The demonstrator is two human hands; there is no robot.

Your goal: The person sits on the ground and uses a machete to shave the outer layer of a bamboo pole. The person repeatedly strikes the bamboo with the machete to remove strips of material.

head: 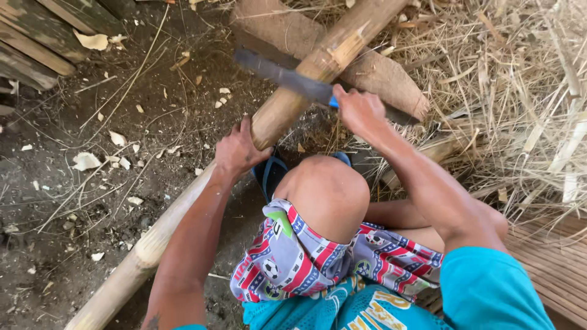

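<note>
A long tan bamboo pole runs slantwise from the lower left to the top centre. My left hand grips it at mid-length, just above my raised knee. My right hand is closed on the blue handle of a dark-bladed chopping knife. The blade lies across the pole, its edge at a pale cut patch on the bamboo. The handle is mostly hidden inside my fist.
A thick log lies under the pole's upper end. Dry straw covers the ground on the right. Wood chips are scattered on dark soil at left. Old planks sit top left. Split bamboo strips lie bottom right.
</note>
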